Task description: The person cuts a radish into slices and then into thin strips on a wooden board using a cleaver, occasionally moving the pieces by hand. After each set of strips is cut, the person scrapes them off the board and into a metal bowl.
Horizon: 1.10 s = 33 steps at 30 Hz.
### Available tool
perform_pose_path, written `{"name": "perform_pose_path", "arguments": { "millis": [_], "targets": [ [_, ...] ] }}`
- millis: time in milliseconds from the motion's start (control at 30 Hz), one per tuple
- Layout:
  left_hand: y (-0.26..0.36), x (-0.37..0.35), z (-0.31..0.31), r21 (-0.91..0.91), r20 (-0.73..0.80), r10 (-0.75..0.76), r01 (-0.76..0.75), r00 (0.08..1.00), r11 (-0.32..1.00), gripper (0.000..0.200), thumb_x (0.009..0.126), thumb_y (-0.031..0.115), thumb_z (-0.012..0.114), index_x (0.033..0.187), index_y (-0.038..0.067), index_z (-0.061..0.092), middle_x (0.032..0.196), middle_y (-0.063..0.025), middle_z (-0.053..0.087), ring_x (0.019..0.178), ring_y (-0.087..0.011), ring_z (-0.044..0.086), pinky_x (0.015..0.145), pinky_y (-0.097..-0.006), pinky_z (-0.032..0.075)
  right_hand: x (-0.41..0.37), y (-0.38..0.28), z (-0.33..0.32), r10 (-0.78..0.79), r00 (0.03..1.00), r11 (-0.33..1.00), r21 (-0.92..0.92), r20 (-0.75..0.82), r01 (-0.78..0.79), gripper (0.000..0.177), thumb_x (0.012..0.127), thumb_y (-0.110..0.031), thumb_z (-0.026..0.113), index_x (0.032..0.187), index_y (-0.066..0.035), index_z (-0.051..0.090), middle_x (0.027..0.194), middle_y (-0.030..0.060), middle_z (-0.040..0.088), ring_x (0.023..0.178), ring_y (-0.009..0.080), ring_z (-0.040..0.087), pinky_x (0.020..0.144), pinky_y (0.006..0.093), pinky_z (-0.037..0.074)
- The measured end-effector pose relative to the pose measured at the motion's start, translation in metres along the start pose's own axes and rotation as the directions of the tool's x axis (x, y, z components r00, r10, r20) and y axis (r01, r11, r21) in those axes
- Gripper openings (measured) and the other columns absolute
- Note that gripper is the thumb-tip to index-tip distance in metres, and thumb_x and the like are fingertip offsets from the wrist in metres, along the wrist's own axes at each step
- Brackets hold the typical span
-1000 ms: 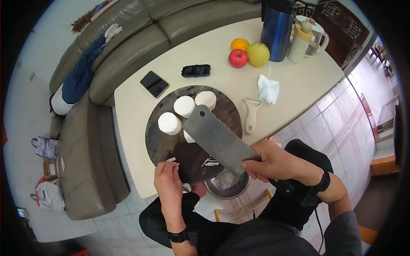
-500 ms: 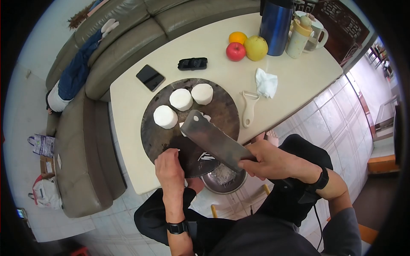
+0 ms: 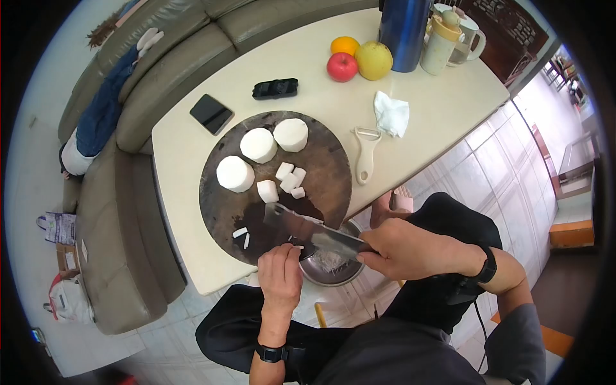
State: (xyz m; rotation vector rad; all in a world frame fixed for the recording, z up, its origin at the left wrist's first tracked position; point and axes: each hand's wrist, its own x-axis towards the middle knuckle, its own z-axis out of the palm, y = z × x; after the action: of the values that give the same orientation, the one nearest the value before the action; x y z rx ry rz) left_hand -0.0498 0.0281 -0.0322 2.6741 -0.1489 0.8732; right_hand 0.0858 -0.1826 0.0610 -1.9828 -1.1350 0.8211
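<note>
My right hand point(image 3: 414, 247) grips the handle of a cleaver point(image 3: 321, 233), its blade slanting low over the near edge of the round chopping board point(image 3: 215, 208). At that edge my left hand point(image 3: 280, 276) has its fingers bunched, a small white radish strip point(image 3: 298, 247) showing at the fingertips. Peeled white radish chunks point(image 3: 258, 145) stand toward the far side of the board, with smaller cut pieces point(image 3: 290, 182) in its middle. Two thin strips point(image 3: 240, 233) lie on its wet near side. Below the edge, a metal bowl point(image 3: 333, 278) contains white shreds, partly hidden by the cleaver.
On the table point(image 3: 256, 102) are a phone point(image 3: 212, 114), a black object point(image 3: 275, 88), a peeler point(image 3: 365, 157), a crumpled white cloth point(image 3: 391, 114), fruit point(image 3: 374, 60) and a blue flask point(image 3: 403, 35). A person point(image 3: 102, 119) lies on the sofa point(image 3: 173, 77) beyond.
The cleaver has come down toward the board's near edge, uncovering the small pieces in the middle. My left hand has moved right, closer to the blade and bowl. The view has shifted slightly.
</note>
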Motion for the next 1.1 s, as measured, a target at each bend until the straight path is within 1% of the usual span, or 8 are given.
{"name": "perform_pose_path", "arguments": {
  "millis": [33,67,267,333,433,667,833,1100],
  "targets": [
    [0.002,0.0,-0.002,0.014,0.026,-0.008,0.008,1.0,1.0,0.034,0.065,-0.011,0.063,0.097,-0.001,0.06,0.094,-0.0141,0.062,0.085,-0.0321,0.061,0.071,-0.0395,0.048,-0.002,-0.001,0.0,0.038,0.998,0.998,-0.057,0.048,-0.035,0.02,0.086,-0.014,0.058,0.083,0.006,0.06,0.068,0.0244,0.06,0.066,0.041,0.062,0.059,0.0459,0.049],
    [0.002,0.0,-0.002,0.027,0.052,-0.014,0.012,0.999,1.0,0.034,0.064,-0.011,0.064,0.096,-0.001,0.061,0.096,-0.0143,0.062,0.086,-0.0321,0.061,0.071,-0.0395,0.048,-0.003,-0.001,0.003,0.041,0.998,0.998,-0.052,0.047,-0.039,0.02,0.086,-0.014,0.058,0.083,0.006,0.06,0.068,0.0244,0.06,0.066,0.041,0.062,0.059,0.0459,0.049],
    [0.012,-0.011,-0.006,0.042,0.077,-0.048,0.045,0.996,0.998,0.029,0.068,-0.006,0.07,0.096,-0.003,0.064,0.101,-0.0159,0.059,0.091,-0.0337,0.059,0.075,-0.0431,0.047,-0.01,-0.002,0.004,0.026,0.988,0.953,-0.301,0.15,0.021,0.012,0.075,-0.008,0.062,0.078,0.003,0.058,0.065,0.0207,0.06,0.063,0.0379,0.064,0.054,0.0455,0.049],
    [0.012,-0.023,-0.005,0.048,0.091,-0.059,0.055,0.994,0.997,0.03,0.067,-0.006,0.07,0.096,-0.004,0.063,0.101,-0.0167,0.058,0.091,-0.0351,0.058,0.076,-0.0452,0.047,-0.014,0.0,0.002,-0.169,0.982,0.91,-0.369,0.089,0.19,0.017,0.07,-0.008,0.064,0.08,0.003,0.056,0.068,0.0185,0.059,0.058,0.0349,0.063,0.048,0.0432,0.048],
    [0.013,-0.026,-0.001,0.049,0.092,-0.082,0.078,0.992,0.996,0.032,0.065,-0.006,0.07,0.096,-0.004,0.063,0.1,-0.0182,0.058,0.092,-0.0377,0.058,0.079,-0.0495,0.046,-0.014,-0.004,-0.003,-0.162,0.971,0.873,-0.434,0.175,0.224,0.023,0.069,-0.009,0.065,0.083,0.005,0.054,0.07,0.0165,0.057,0.056,0.0324,0.062,0.045,0.0409,0.047],
    [0.012,-0.03,-0.001,0.06,0.106,-0.08,0.074,0.991,0.995,0.03,0.066,-0.002,0.069,0.096,-0.004,0.063,0.106,-0.0217,0.057,0.1,-0.0407,0.055,0.086,-0.0546,0.044,-0.009,-0.007,-0.001,-0.175,0.961,0.862,-0.439,0.214,0.255,0.023,0.069,-0.009,0.065,0.081,0.007,0.052,0.069,0.0158,0.055,0.054,0.0309,0.061,0.043,0.0375,0.047],
    [0.012,-0.033,-0.001,0.052,0.123,-0.104,0.098,0.987,0.994,0.027,0.067,0.001,0.068,0.093,-0.004,0.063,0.108,-0.0224,0.057,0.103,-0.0415,0.055,0.087,-0.0549,0.043,-0.007,-0.009,0.007,-0.188,0.959,0.789,-0.548,0.213,0.277,0.024,0.069,-0.011,0.064,0.079,0.007,0.051,0.063,0.0125,0.051,0.047,0.024,0.058,0.039,0.0336,0.044],
    [0.013,-0.035,0.001,0.056,0.108,-0.108,0.102,0.988,0.993,0.029,0.07,0.002,0.065,0.098,-0.006,0.064,0.109,-0.0227,0.058,0.106,-0.0433,0.054,0.087,-0.0551,0.044,-0.005,-0.011,0.011,-0.19,0.957,0.787,-0.548,0.221,0.283,0.021,0.067,-0.011,0.063,0.073,0.006,0.051,0.06,0.0103,0.048,0.045,0.0203,0.054,0.036,0.0315,0.041]
  ]
}}
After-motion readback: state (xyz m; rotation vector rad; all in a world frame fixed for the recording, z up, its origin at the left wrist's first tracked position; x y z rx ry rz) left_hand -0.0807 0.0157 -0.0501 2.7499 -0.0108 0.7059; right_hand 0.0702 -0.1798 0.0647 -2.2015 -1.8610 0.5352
